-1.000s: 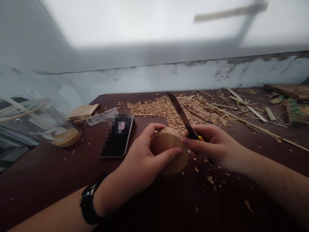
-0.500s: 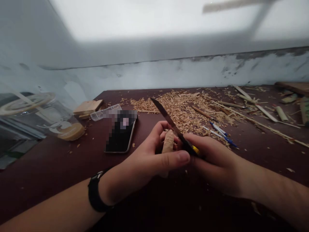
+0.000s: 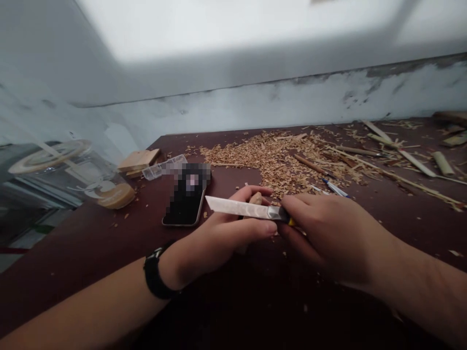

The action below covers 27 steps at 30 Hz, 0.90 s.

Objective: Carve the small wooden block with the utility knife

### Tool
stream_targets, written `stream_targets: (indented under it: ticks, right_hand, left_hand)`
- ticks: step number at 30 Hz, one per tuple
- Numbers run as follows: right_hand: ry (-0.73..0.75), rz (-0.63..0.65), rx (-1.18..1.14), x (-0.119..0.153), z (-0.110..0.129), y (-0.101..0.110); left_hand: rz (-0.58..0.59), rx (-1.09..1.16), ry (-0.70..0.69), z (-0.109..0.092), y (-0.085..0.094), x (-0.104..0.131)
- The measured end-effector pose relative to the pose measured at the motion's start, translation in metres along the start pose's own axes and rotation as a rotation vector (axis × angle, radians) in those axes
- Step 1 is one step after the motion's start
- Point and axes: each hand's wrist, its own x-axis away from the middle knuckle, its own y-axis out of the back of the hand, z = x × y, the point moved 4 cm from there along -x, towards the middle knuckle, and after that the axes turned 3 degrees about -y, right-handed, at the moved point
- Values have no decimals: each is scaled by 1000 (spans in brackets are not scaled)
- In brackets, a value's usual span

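Honestly, I've got the left hand (image 3: 215, 238) clutching wood (image 3: 256, 198), right hand (image 3: 335, 238) gripping the knife (image 3: 241, 209); a slip could nick that thumb (image 3: 260, 229).

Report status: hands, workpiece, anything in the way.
Left hand: holding wooden piece, mostly hidden. Right hand: holding utility knife, blade extended, pointing left. Phone near left hand; wood shavings beyond both hands.
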Motion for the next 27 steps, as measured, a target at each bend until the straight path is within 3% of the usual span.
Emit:
stream_targets:
  ticks: [5, 9, 11, 15, 20, 27]
  right_hand:
    - [-14, 17, 37, -2, 4, -4]
    - [10, -77, 84, 0, 5, 4]
    - [46, -128, 99, 0, 6, 7]
    - [87, -137, 77, -1, 7, 5]
    - [91, -139, 78, -2, 6, 4]
    - [-99, -18, 95, -5, 6, 0]
  left_hand:
    - [-86, -227, -69, 3, 0, -2]
    - [-116, -570, -202, -4, -4, 1]
    - [-121, -623, -209, -6, -5, 3]
    - [-86, -475, -94, -3, -8, 4]
    - [-28, -248, -82, 3, -13, 2]
    - [-120, -94, -117, 11, -12, 0]
